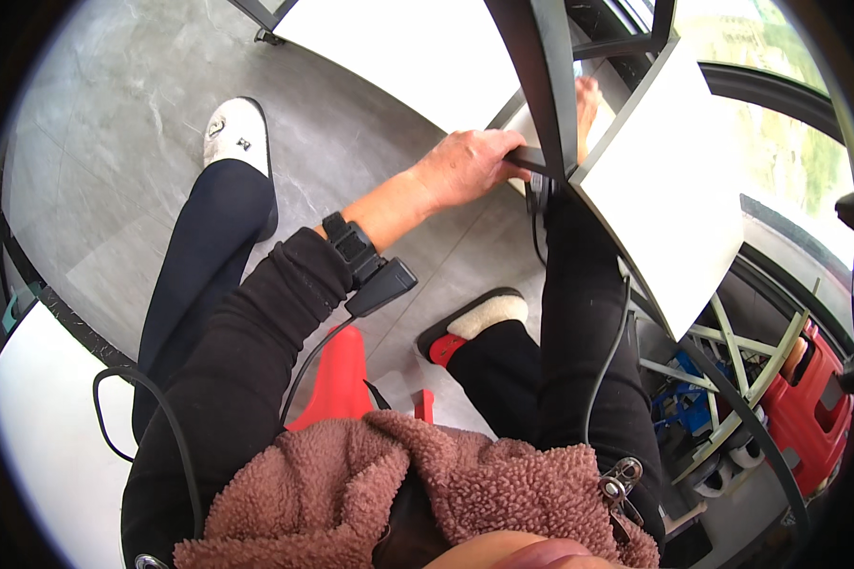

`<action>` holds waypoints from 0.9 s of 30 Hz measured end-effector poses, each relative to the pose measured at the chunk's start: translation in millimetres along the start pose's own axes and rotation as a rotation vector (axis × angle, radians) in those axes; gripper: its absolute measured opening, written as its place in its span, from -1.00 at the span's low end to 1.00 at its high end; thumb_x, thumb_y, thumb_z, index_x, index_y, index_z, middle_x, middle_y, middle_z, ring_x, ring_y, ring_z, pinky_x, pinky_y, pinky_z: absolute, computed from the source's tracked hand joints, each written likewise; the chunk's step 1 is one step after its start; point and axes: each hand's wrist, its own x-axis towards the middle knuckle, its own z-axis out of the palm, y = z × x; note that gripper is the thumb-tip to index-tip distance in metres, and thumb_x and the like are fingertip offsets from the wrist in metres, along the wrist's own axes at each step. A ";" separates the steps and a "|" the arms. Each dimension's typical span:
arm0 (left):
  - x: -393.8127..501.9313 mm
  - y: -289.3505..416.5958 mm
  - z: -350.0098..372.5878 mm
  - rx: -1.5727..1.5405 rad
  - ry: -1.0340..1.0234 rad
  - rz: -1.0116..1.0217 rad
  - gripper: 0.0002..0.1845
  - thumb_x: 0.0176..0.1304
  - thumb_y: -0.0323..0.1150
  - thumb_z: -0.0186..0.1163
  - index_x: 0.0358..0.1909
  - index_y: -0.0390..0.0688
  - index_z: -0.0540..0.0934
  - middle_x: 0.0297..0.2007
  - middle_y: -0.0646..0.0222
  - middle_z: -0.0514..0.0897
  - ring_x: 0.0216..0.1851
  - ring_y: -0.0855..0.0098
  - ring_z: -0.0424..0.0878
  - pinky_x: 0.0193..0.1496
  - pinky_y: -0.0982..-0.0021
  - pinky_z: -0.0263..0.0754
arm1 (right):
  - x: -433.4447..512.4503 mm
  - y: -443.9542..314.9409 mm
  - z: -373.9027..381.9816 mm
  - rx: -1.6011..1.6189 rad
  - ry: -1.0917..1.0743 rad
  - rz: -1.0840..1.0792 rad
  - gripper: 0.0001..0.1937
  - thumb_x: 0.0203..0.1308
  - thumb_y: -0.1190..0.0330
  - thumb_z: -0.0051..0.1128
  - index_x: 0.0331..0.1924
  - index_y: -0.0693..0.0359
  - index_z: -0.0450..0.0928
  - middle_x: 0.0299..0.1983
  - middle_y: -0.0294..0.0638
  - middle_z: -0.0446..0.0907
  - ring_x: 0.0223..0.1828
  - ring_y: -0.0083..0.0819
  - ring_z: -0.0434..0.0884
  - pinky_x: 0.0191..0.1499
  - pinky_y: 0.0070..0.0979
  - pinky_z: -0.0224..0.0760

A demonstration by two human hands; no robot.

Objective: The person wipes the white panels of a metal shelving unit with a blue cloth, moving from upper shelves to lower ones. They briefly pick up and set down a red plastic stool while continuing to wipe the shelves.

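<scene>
Near the centre top, my left hand (477,163) is closed around the end of a dark metal bar (530,157), which joins a thick dark metal post (549,99) of a piece of furniture. My right hand (586,107) is behind that post, over a pale surface. The post and the furniture hide part of it, and whether it holds anything cannot be told. White panels of the furniture lie on both sides of the post: a large one (406,57) at the upper left and a smaller one (669,185) at the right. A black device with a cable is strapped to my left wrist.
Fleecy slippers (236,131) are on my feet on the grey tiled floor (128,185). A red plastic object (338,377) stands between my legs. Lower right are metal rack bars (740,355), shoes and a red plastic item (808,405). A caster (269,37) shows top left; windows are at right.
</scene>
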 end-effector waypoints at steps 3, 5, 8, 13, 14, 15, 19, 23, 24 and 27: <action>-0.9 0.6 1.7 0.007 0.019 0.017 -0.72 0.18 -0.21 0.34 -0.26 -0.19 0.53 -0.36 0.18 0.69 -0.28 0.07 0.67 -0.24 0.18 0.56 | -17.8 -13.2 -7.8 0.244 -0.009 0.064 -0.74 -0.05 0.64 0.24 -0.22 0.23 0.68 -0.18 0.05 0.61 -0.14 0.00 0.61 -0.06 -0.25 0.49; -2.4 0.8 2.8 0.000 0.046 0.029 -0.72 0.18 -0.21 0.35 -0.27 -0.19 0.53 -0.36 0.17 0.69 -0.28 0.07 0.67 -0.25 0.18 0.56 | -14.3 -19.8 -9.7 -0.040 0.009 -0.182 -0.74 -0.06 0.65 0.24 -0.23 0.22 0.67 -0.20 0.05 0.62 -0.17 -0.01 0.62 -0.09 -0.24 0.50; -1.9 1.2 1.4 -0.014 0.025 0.024 -0.71 0.16 -0.21 0.36 -0.27 -0.19 0.54 -0.36 0.16 0.69 -0.27 0.07 0.67 -0.24 0.18 0.56 | 8.6 -25.1 -5.4 -0.075 -0.010 -0.082 -0.74 -0.02 0.64 0.18 -0.19 0.29 0.68 -0.16 0.04 0.58 -0.10 -0.03 0.60 0.00 -0.31 0.46; 3.0 -0.8 -3.0 0.001 -0.035 0.015 -0.71 0.17 -0.20 0.36 -0.24 -0.17 0.56 -0.36 0.16 0.68 -0.28 0.06 0.66 -0.22 0.19 0.55 | -2.1 -29.6 -12.5 0.049 -0.105 0.076 -0.71 0.15 0.23 0.14 -0.14 0.23 0.66 -0.11 0.03 0.61 -0.09 -0.05 0.62 0.00 -0.27 0.46; 1.9 -1.1 -3.7 0.001 -0.063 0.001 -0.71 0.17 -0.20 0.35 -0.22 -0.17 0.57 -0.36 0.17 0.68 -0.28 0.07 0.66 -0.21 0.19 0.54 | -7.5 -31.1 -15.1 -0.018 -0.102 0.036 -0.68 0.18 0.18 0.11 -0.12 0.25 0.62 -0.11 0.02 0.61 -0.09 -0.05 0.62 -0.02 -0.30 0.44; 2.1 -2.2 -4.5 -0.027 -0.063 0.025 -0.71 0.18 -0.19 0.34 -0.20 -0.16 0.58 -0.36 0.16 0.68 -0.28 0.08 0.66 -0.20 0.20 0.54 | -10.2 -32.0 -16.5 0.156 -0.043 0.047 -0.75 0.13 0.35 0.11 -0.14 0.26 0.64 -0.11 0.01 0.59 -0.08 -0.08 0.61 -0.01 -0.33 0.44; 4.4 -14.0 -12.5 -0.033 -0.182 0.012 -0.64 0.19 -0.14 0.33 -0.08 -0.13 0.60 -0.25 0.20 0.67 -0.14 0.14 0.62 -0.06 0.21 0.51 | 2.3 -29.1 -10.0 0.254 -0.051 0.257 -0.73 0.05 0.73 0.06 -0.14 0.37 0.63 -0.05 -0.02 0.48 -0.11 -0.17 0.60 0.00 -0.47 0.44; 5.6 -31.5 -15.8 0.271 -0.217 0.092 -0.56 0.14 -0.09 0.35 -0.02 -0.11 0.58 -0.16 0.24 0.64 0.01 0.17 0.57 0.06 0.21 0.47 | 7.5 -8.3 8.3 0.127 0.047 0.045 -0.81 0.10 0.66 0.11 -0.18 0.39 0.62 -0.09 0.00 0.51 -0.11 -0.16 0.59 -0.01 -0.44 0.44; 5.4 -36.3 -13.9 0.355 -0.194 0.136 -0.55 0.12 -0.09 0.36 -0.02 -0.11 0.58 -0.17 0.23 0.64 0.01 0.17 0.57 0.06 0.21 0.47 | -4.9 -1.7 10.9 0.353 -0.020 0.213 -0.78 0.20 0.43 0.11 -0.11 0.36 0.59 -0.16 -0.10 0.55 -0.14 -0.27 0.60 -0.04 -0.44 0.47; 3.7 -49.9 -4.2 0.427 -0.199 0.093 -0.62 0.07 -0.13 0.38 -0.11 -0.07 0.60 -0.24 0.28 0.64 -0.05 0.18 0.60 0.03 0.18 0.48 | -41.0 11.4 14.9 0.391 -0.049 0.294 -0.68 0.31 0.25 0.07 -0.04 0.35 0.52 -0.22 -0.18 0.59 -0.23 -0.37 0.60 -0.13 -0.47 0.48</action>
